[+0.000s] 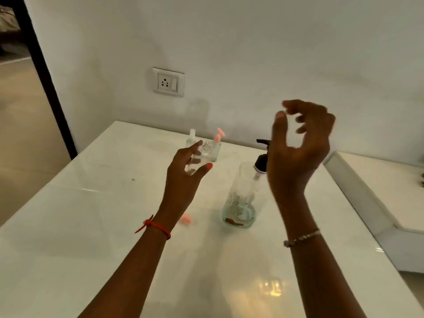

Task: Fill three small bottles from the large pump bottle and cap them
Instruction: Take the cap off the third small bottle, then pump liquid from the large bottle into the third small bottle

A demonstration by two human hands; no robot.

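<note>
Near the middle of the frame, the left hand (185, 173) hangs above the white table (91, 226) with its fingers and thumb curled round a small clear bottle (199, 157). The bottle lies tilted in the grip, one end pointing up and to the right. Motion blur softens it, so whether it carries a cap I cannot tell. A red thread bracelet (156, 227) circles that wrist.

Just above the hand in the picture, toward the far edge of the table, two more small bottles stand upright and close together: a clear-topped bottle (191, 138) and a pink-topped bottle (216, 143). A loose pink cap (185, 219) lies on the table lower down, just right of the left wrist.

Right of centre, the large pump bottle (241, 203) stands upright on the table. It is clear-walled, with a little liquid at the bottom (something reddish shows there too), and its black pump head (262, 160) has a spout pointing left.

The right hand (298, 152) is up in the air and overlaps the pump's right side in the picture. Its fingers are spread and loosely curved, the thumb is up, and it holds nothing. A silver bracelet (301, 237) sits on that wrist.

Upper left of centre, a wall socket (168, 82) is set in the pale wall. A dark door frame (46, 76) slants down the left edge, and a white ledge (367, 203) runs along the right side.
</note>
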